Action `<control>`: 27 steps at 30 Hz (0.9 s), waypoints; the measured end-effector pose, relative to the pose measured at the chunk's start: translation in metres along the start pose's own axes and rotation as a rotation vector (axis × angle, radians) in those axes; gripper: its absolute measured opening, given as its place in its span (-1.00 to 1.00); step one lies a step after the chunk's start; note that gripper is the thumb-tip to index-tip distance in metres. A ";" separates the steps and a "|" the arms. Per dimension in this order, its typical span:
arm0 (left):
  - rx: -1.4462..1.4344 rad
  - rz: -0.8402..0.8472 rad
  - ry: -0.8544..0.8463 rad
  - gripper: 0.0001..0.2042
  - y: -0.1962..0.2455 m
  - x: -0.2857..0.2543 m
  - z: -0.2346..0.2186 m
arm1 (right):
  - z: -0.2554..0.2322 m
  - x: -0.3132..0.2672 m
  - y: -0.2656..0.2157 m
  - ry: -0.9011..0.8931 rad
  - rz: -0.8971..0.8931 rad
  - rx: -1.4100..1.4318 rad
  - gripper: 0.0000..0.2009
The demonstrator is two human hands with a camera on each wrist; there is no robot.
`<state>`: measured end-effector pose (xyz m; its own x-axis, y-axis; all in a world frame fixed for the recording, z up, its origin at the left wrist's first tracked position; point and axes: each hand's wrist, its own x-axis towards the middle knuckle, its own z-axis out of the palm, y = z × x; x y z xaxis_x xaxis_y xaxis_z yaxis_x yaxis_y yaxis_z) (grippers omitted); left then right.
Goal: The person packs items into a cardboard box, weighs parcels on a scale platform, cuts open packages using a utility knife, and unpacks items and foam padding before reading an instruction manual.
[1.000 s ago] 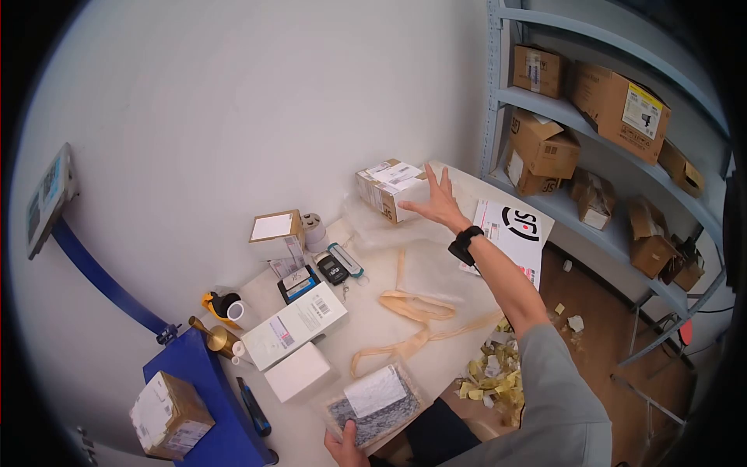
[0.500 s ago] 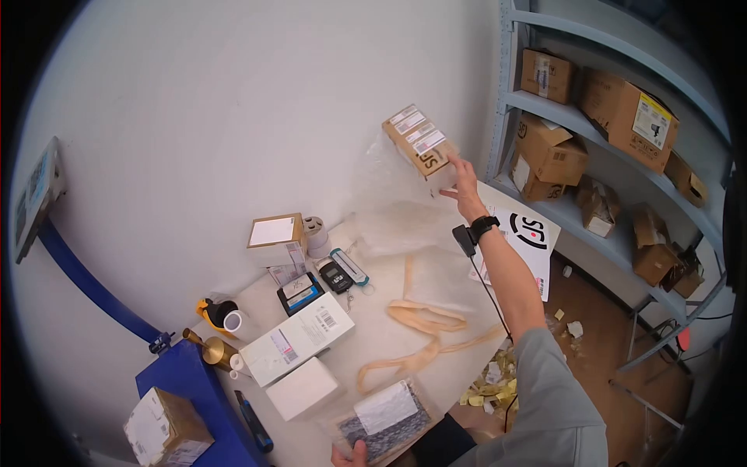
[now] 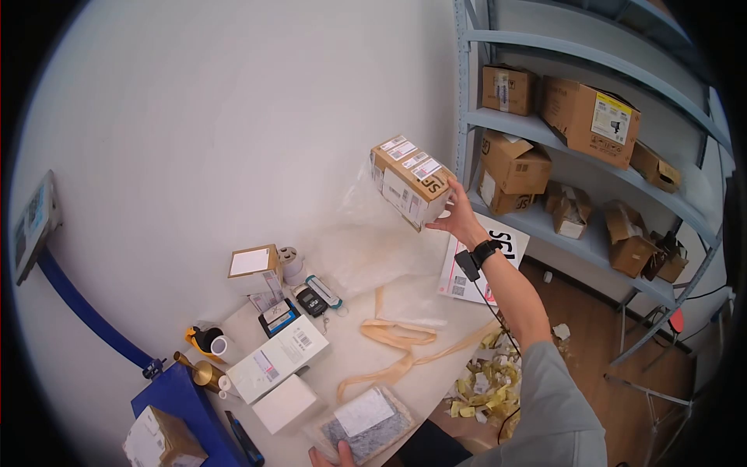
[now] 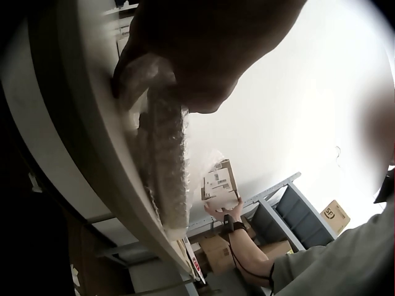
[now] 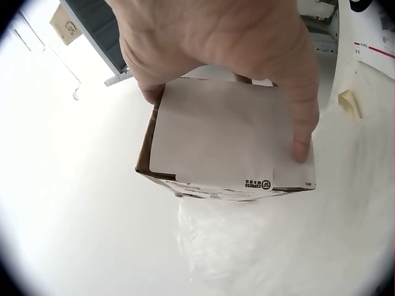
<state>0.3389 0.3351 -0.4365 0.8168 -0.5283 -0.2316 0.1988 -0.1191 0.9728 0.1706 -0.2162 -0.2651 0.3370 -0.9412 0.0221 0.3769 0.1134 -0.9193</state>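
My right hand (image 3: 461, 219) grips a brown cardboard box (image 3: 406, 194) by its near end, up off the table beside the wall. Printed labels and black SF lettering cover the box. In the right wrist view, thumb and fingers span a white label on the box (image 5: 216, 132). Clear plastic film (image 3: 354, 191) hangs behind it. At the front edge of the table, my left hand (image 3: 334, 457) holds a flat bubble-wrapped package (image 3: 381, 436), its thumb on top. A white label lies on that package. The left wrist view shows the bubble wrap (image 4: 170, 160) edge-on under the hand.
A tan strap (image 3: 389, 373) lies looped on the table (image 3: 436, 358). White boxes (image 3: 278, 358), a luggage scale (image 3: 311, 302) and a blue-handled cutter (image 3: 245, 440) are at left. A white SF envelope (image 3: 459, 272) lies at right, near shelves (image 3: 576, 233) of cartons.
My right hand, earlier spread beside the box on the table, has taken hold of it and lifted it. The box has turned. The left hand stays at the package; the head view has shifted right.
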 end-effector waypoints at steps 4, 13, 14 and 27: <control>0.874 0.408 0.140 -0.38 0.037 -0.007 0.000 | -0.007 -0.020 -0.014 -0.021 -0.069 -0.210 0.04; 0.972 0.831 -0.098 -0.29 0.127 -0.010 0.053 | -0.025 -0.070 -0.039 -0.102 -0.117 -0.237 0.03; 0.798 0.843 -0.233 -0.27 0.144 0.005 0.076 | -0.026 -0.077 -0.040 -0.110 -0.113 -0.242 0.03; 0.943 0.868 -0.534 -0.22 0.164 0.226 0.246 | -0.088 -0.194 -0.034 -0.147 0.035 -0.227 -0.21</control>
<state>0.4227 -0.0105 -0.3270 0.1428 -0.9532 0.2665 -0.8718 0.0063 0.4897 0.0164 -0.0654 -0.2726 0.4744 -0.8798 0.0302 0.1651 0.0553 -0.9847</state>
